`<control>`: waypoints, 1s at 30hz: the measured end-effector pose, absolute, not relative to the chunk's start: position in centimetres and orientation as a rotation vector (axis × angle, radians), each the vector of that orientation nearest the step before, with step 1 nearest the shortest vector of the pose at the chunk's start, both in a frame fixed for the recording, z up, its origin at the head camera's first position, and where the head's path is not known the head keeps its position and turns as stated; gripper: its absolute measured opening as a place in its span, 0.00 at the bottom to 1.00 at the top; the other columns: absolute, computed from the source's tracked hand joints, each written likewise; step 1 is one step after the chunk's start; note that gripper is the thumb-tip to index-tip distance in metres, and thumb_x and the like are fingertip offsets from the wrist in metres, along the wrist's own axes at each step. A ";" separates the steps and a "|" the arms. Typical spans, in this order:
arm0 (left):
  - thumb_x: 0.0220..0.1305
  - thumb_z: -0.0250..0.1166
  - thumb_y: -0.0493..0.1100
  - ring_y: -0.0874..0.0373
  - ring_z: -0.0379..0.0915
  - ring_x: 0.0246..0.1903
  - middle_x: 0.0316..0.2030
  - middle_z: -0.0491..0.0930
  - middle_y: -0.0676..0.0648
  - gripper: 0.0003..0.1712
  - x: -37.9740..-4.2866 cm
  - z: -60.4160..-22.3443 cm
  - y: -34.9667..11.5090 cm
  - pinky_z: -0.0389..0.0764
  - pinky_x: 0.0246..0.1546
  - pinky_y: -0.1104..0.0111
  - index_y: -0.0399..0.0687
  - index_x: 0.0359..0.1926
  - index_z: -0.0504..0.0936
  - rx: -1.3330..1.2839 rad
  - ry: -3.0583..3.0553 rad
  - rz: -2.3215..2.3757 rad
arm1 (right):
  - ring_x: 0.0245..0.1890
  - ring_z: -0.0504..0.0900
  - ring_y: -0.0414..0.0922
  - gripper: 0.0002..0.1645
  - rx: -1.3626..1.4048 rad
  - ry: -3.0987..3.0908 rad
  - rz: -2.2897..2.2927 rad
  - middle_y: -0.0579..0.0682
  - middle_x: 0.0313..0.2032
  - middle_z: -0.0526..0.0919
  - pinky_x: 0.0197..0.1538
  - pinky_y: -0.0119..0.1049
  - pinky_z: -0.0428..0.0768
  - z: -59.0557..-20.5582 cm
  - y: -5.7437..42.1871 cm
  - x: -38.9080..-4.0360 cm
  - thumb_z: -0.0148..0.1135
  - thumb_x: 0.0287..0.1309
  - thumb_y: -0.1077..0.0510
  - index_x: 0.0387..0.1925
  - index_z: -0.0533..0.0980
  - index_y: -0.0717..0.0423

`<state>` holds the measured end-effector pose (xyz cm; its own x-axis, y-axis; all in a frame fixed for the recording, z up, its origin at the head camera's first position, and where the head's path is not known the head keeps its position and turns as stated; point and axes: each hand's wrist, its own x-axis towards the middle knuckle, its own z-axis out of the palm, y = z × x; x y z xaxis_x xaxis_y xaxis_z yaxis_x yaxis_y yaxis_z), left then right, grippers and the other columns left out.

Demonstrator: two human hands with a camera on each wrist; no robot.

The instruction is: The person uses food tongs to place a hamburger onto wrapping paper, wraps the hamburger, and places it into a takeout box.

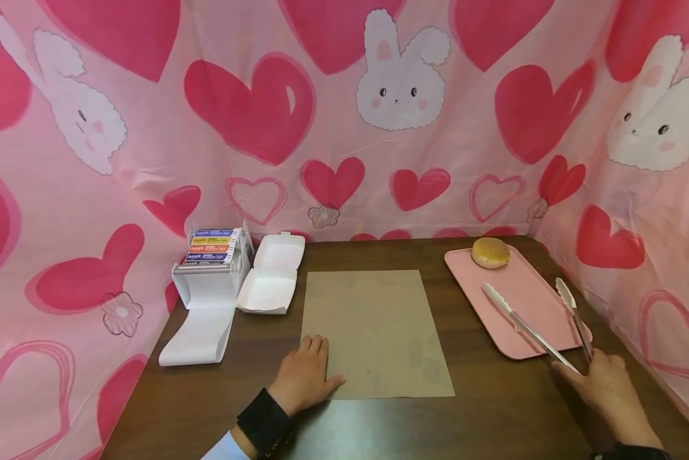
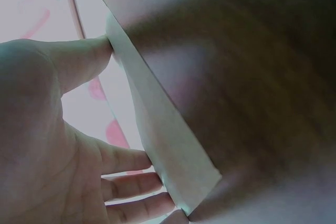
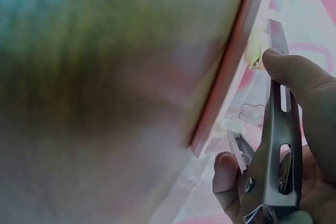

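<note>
A sheet of brown paper lies flat on the dark wooden table. My left hand rests on its near left corner, fingers and thumb extended; the left wrist view shows the fingertips at the paper's edge. At the right, my right hand grips metal tongs, thumb on one arm and fingers on the other. The tongs' arms are spread wide, one tip over the pink tray and the other by its right edge. A round bun sits at the tray's far end, apart from the tongs.
At the back left stands a white dispenser with colourful labels and a white strip hanging from its front. Beside it lies an opened white clamshell box. A pink cloth with hearts and rabbits hangs behind and around the table.
</note>
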<state>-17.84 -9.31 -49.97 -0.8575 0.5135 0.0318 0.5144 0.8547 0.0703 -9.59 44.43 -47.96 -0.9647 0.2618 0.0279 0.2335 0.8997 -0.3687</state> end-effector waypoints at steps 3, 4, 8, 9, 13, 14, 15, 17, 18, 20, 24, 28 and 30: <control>0.61 0.64 0.69 0.44 0.70 0.56 0.56 0.74 0.37 0.47 -17.8 -49.9 -9.4 0.82 0.39 0.57 0.32 0.62 0.73 -0.833 -3.014 -0.125 | 0.42 0.71 0.77 0.45 -0.317 -2.980 0.549 0.83 0.37 0.72 0.43 0.71 0.71 -47.5 44.4 -9.9 0.65 0.64 0.41 0.50 0.68 0.86; 0.61 0.65 0.69 0.44 0.70 0.56 0.56 0.74 0.37 0.47 -17.8 -49.9 -9.4 0.82 0.39 0.57 0.32 0.62 0.73 -0.832 -3.014 -0.127 | 0.43 0.70 0.78 0.45 -0.298 -2.983 0.539 0.84 0.38 0.72 0.44 0.71 0.71 -47.3 44.4 -10.1 0.65 0.64 0.41 0.50 0.68 0.86; 0.61 0.65 0.69 0.44 0.70 0.56 0.55 0.74 0.38 0.47 -17.7 -49.8 -9.4 0.83 0.39 0.57 0.31 0.62 0.74 -0.829 -3.019 -0.133 | 0.40 0.74 0.79 0.41 -0.222 -2.973 0.482 0.82 0.35 0.74 0.42 0.70 0.72 -46.3 44.4 -11.3 0.68 0.62 0.45 0.46 0.70 0.86; 0.61 0.65 0.69 0.44 0.70 0.56 0.55 0.74 0.37 0.47 -17.7 -49.8 -9.4 0.83 0.39 0.57 0.31 0.62 0.73 -0.830 -3.024 -0.133 | 0.39 0.74 0.79 0.41 -0.213 -2.977 0.461 0.81 0.34 0.73 0.42 0.70 0.72 -46.0 44.5 -11.7 0.69 0.62 0.46 0.44 0.70 0.86; 0.61 0.64 0.69 0.44 0.70 0.56 0.56 0.73 0.37 0.47 -17.7 -49.6 -9.4 0.83 0.41 0.57 0.31 0.63 0.73 -0.831 -3.042 -0.137 | 0.34 0.77 0.76 0.36 -0.166 -2.988 0.436 0.77 0.30 0.76 0.38 0.67 0.74 -44.7 44.6 -13.4 0.70 0.60 0.48 0.39 0.73 0.85; 0.61 0.64 0.69 0.44 0.70 0.56 0.56 0.73 0.37 0.47 -17.7 -49.6 -9.4 0.83 0.41 0.57 0.31 0.63 0.73 -0.830 -3.045 -0.139 | 0.34 0.77 0.76 0.38 -0.166 -3.008 0.428 0.76 0.30 0.76 0.38 0.66 0.74 -44.4 44.7 -13.8 0.70 0.60 0.47 0.39 0.73 0.85; 0.61 0.64 0.69 0.44 0.70 0.56 0.56 0.73 0.37 0.47 -17.7 -49.5 -9.4 0.83 0.41 0.57 0.31 0.62 0.73 -0.830 -3.044 -0.138 | 0.35 0.77 0.76 0.39 -0.171 -3.027 0.429 0.77 0.31 0.76 0.38 0.66 0.74 -44.0 44.7 -14.3 0.69 0.61 0.46 0.40 0.72 0.86; 0.61 0.65 0.69 0.44 0.70 0.55 0.55 0.73 0.38 0.47 -17.7 -49.5 -9.4 0.83 0.41 0.58 0.31 0.62 0.73 -0.831 -3.038 -0.133 | 0.35 0.77 0.75 0.40 -0.168 -3.037 0.421 0.77 0.32 0.77 0.39 0.65 0.75 -43.6 44.8 -15.1 0.69 0.61 0.45 0.40 0.72 0.86; 0.61 0.65 0.69 0.44 0.70 0.55 0.55 0.73 0.38 0.47 -17.7 -49.6 -9.4 0.83 0.41 0.58 0.31 0.62 0.73 -0.831 -3.037 -0.131 | 0.34 0.77 0.74 0.40 -0.164 -3.038 0.414 0.78 0.32 0.77 0.38 0.65 0.75 -43.4 44.8 -15.5 0.69 0.60 0.45 0.40 0.72 0.86; 0.61 0.65 0.69 0.45 0.70 0.55 0.55 0.73 0.38 0.47 -17.6 -49.6 -9.4 0.82 0.41 0.58 0.32 0.62 0.73 -0.830 -3.032 -0.126 | 0.32 0.78 0.73 0.39 -0.137 -3.040 0.394 0.78 0.31 0.77 0.37 0.64 0.76 -43.1 45.0 -16.4 0.70 0.59 0.46 0.39 0.72 0.85; 0.61 0.65 0.69 0.44 0.70 0.56 0.56 0.73 0.38 0.47 -17.6 -49.6 -9.4 0.82 0.42 0.57 0.32 0.62 0.73 -0.823 -3.035 -0.129 | 0.30 0.78 0.70 0.36 -0.086 -3.048 0.309 0.75 0.28 0.78 0.37 0.62 0.77 -42.4 45.0 -18.2 0.71 0.57 0.48 0.35 0.72 0.84; 0.62 0.64 0.69 0.43 0.69 0.58 0.58 0.73 0.37 0.47 -17.6 -49.6 -9.4 0.82 0.44 0.57 0.32 0.63 0.73 -0.821 -3.048 -0.124 | 0.31 0.78 0.70 0.37 -0.094 -3.118 0.296 0.74 0.29 0.78 0.38 0.62 0.77 -41.6 45.0 -19.7 0.69 0.59 0.47 0.36 0.72 0.85; 0.62 0.64 0.69 0.43 0.69 0.58 0.58 0.73 0.37 0.47 -17.6 -49.5 -9.3 0.82 0.45 0.56 0.32 0.64 0.73 -0.822 -3.053 -0.121 | 0.33 0.78 0.70 0.41 -0.117 -3.171 0.312 0.76 0.32 0.78 0.40 0.63 0.78 -41.2 45.0 -20.4 0.68 0.60 0.44 0.39 0.71 0.86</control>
